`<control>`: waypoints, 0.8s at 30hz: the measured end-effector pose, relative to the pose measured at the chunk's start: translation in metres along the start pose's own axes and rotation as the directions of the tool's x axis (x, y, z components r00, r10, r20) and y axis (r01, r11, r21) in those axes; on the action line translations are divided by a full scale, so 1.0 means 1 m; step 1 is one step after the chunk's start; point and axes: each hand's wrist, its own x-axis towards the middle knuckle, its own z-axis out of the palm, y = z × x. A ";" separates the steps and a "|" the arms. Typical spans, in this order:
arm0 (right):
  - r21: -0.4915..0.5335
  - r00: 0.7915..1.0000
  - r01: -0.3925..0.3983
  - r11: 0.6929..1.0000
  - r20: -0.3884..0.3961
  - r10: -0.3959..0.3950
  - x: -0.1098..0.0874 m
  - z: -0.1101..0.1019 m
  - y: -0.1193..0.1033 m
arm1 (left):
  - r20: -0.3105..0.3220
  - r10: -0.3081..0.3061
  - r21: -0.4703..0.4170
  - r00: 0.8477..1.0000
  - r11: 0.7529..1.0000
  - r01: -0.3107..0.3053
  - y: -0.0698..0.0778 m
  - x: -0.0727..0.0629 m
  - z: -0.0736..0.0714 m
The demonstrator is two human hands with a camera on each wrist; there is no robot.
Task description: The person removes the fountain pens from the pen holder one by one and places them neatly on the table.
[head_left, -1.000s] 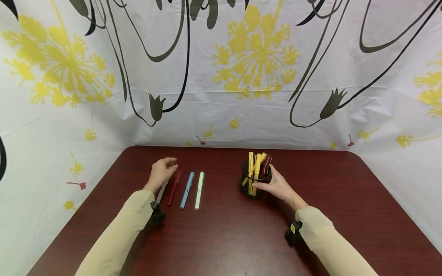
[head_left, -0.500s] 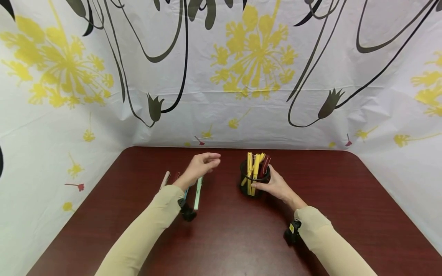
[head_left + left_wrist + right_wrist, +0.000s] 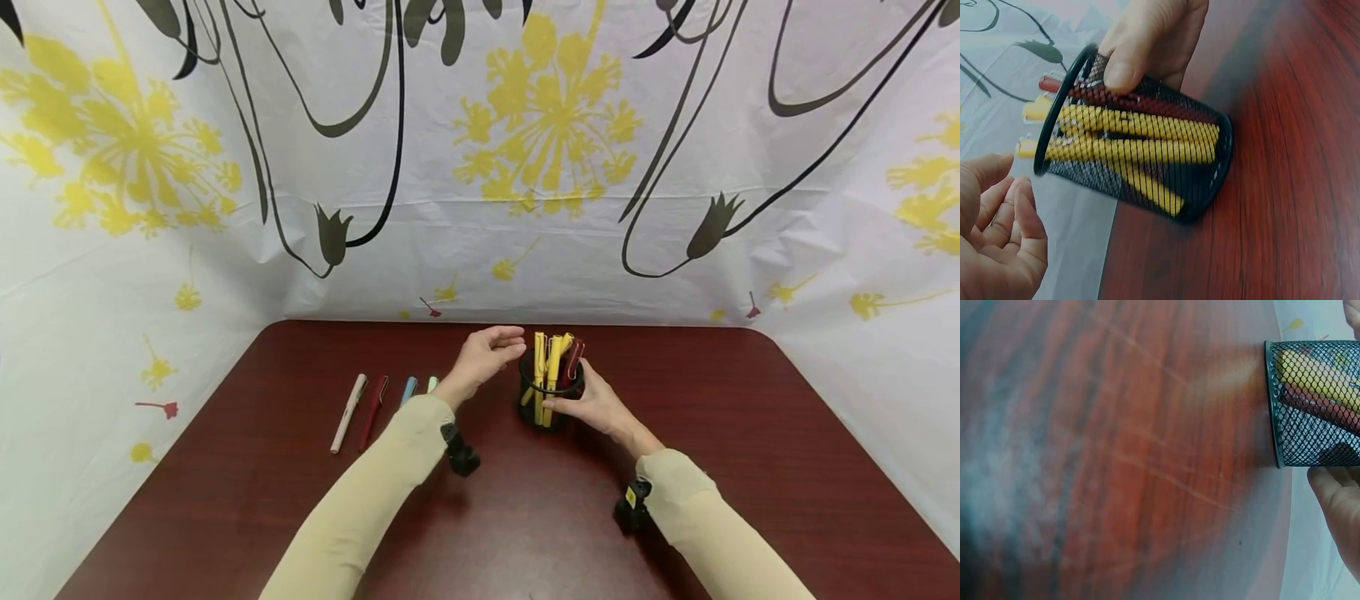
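Note:
A black mesh pen cup [image 3: 529, 400] stands on the table with several yellow pens [image 3: 553, 367] and a dark red pen [image 3: 573, 360] in it. My right hand [image 3: 600, 407] grips the cup around its right side, the thumb across the front, as the left wrist view also shows at the thumb [image 3: 1124, 74]. Just left of the cup's rim is my left hand [image 3: 483, 358], its fingers loosely bent and holding nothing. In the left wrist view that hand [image 3: 1004, 231] sits close to the pen tops, apart from them.
On the left of the dark red table [image 3: 225, 467] lie a white pen [image 3: 349, 414], a red pen [image 3: 373, 412], a blue pen [image 3: 408, 389] and a pale green pen [image 3: 432, 383]. The left sleeve [image 3: 360, 508] partly covers them. A patterned cloth [image 3: 420, 167] hangs behind.
My left hand has moved right, from beside the white pen across the row of pens to near the cup. The right hand keeps its hold on the cup, which stays in place.

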 end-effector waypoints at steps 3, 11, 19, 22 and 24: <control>0.003 1.000 -0.006 1.000 -0.001 0.006 -0.001 0.000 -0.003 | -0.016 0.009 0.018 1.000 1.000 -0.008 0.002 0.004 0.008; -0.011 0.999 -0.046 0.999 -0.010 0.046 -0.002 0.002 -0.003 | -0.065 0.011 0.078 0.998 0.997 -0.006 0.003 0.009 0.021; -0.004 0.999 -0.051 0.999 -0.002 0.051 -0.001 0.001 0.000 | -0.067 0.023 0.168 0.997 0.986 -0.012 0.002 0.013 0.025; 0.002 0.999 -0.048 0.999 -0.001 0.048 -0.001 0.001 -0.001 | -0.069 0.023 0.185 0.997 0.983 -0.010 0.002 0.014 0.027; 0.008 0.999 -0.047 0.999 0.000 0.047 -0.002 0.001 -0.001 | -0.073 0.027 0.191 0.997 0.982 -0.012 0.002 0.014 0.028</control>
